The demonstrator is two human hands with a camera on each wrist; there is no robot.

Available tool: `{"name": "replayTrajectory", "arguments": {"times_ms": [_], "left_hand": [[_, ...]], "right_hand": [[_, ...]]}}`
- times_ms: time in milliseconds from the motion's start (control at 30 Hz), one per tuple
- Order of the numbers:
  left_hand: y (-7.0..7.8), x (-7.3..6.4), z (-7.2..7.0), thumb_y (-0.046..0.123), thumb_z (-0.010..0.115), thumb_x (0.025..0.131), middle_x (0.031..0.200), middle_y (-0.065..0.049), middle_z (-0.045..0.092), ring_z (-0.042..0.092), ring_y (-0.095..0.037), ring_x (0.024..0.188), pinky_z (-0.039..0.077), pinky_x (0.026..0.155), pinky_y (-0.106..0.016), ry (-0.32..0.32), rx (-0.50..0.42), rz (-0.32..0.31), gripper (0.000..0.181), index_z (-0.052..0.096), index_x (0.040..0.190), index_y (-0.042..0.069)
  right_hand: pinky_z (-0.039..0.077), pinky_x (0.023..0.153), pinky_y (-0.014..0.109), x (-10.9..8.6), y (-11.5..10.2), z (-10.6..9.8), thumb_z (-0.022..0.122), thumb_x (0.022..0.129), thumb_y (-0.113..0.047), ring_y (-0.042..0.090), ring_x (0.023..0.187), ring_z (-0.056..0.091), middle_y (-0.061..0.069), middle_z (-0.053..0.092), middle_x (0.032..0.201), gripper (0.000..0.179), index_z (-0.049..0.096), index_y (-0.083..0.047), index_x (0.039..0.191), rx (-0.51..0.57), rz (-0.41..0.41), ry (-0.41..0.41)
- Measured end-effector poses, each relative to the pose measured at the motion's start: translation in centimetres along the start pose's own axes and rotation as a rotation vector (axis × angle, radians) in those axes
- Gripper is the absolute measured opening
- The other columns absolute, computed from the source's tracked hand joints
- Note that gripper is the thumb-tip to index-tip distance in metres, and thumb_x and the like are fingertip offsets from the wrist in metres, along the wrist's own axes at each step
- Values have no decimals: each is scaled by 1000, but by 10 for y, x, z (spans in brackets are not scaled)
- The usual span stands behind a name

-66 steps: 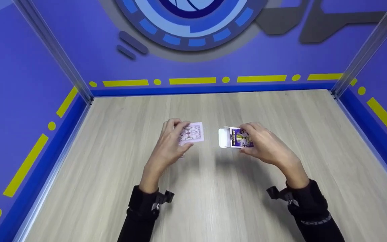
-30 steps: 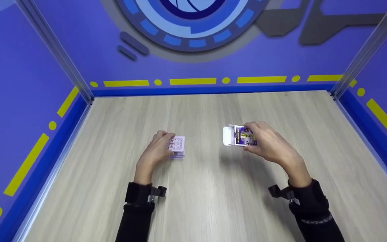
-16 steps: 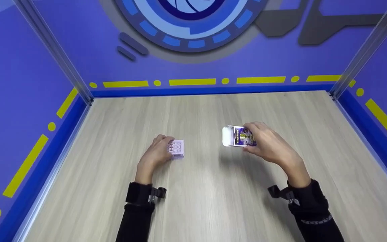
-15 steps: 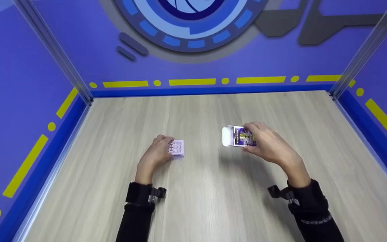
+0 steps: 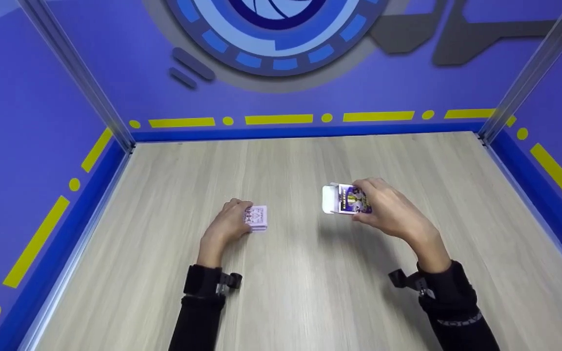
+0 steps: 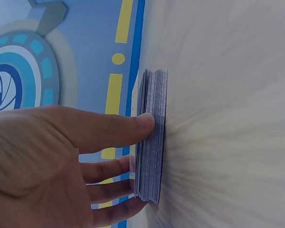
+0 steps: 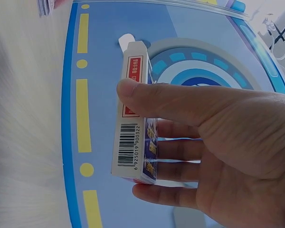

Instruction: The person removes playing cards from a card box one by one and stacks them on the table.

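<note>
A deck of playing cards (image 5: 257, 217) with patterned pinkish backs lies on the table, left of centre. My left hand (image 5: 227, 222) grips it by its edges, thumb on the near side and fingers on the far side. In the left wrist view the stacked card edges (image 6: 154, 142) show, slightly uneven, against the tabletop. Above the table to the right, my right hand (image 5: 388, 204) holds a purple and white card box (image 5: 354, 199) between thumb and fingers. The box's white flap (image 5: 330, 199) stands open towards the left. A barcode side of the card box (image 7: 128, 142) faces the right wrist camera.
The light wood table (image 5: 291, 292) is bounded by a blue back wall (image 5: 281, 97) and blue side panels (image 5: 32, 161) with yellow marks. Metal posts (image 5: 81, 73) stand at the back corners.
My left hand has brought its cards down and to the left onto the rest of the deck, and the stack has become more even. My right hand with the card box has barely shifted.
</note>
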State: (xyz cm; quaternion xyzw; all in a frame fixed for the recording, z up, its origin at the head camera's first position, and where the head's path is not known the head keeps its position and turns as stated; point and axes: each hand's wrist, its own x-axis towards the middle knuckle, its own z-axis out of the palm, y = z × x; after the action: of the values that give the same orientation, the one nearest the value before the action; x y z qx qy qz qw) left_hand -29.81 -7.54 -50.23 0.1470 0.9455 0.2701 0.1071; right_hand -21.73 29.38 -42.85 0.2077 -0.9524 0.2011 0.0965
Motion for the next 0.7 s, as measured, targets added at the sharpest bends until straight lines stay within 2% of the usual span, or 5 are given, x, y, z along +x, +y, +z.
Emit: {"name": "replayTrajectory", "arguments": {"times_ms": [300, 700], "left_hand": [[1, 2, 1, -2, 78, 83, 139, -19, 55, 51, -34, 126, 41, 111, -44, -3, 31, -3, 67, 55, 146, 0], [0, -1, -3, 2, 81, 82, 148, -19, 47, 46, -34, 133, 38, 115, -46, -4, -21, -29, 74, 52, 150, 4]], "right_hand": [[54, 90, 48, 1, 2, 0, 93, 76, -17, 33, 107, 62, 21, 64, 123, 70, 58, 7, 132, -16, -26, 8], [53, 92, 49, 2, 1, 1, 93, 76, -17, 34, 110, 61, 22, 64, 125, 71, 58, 7, 133, -9, -18, 2]]}}
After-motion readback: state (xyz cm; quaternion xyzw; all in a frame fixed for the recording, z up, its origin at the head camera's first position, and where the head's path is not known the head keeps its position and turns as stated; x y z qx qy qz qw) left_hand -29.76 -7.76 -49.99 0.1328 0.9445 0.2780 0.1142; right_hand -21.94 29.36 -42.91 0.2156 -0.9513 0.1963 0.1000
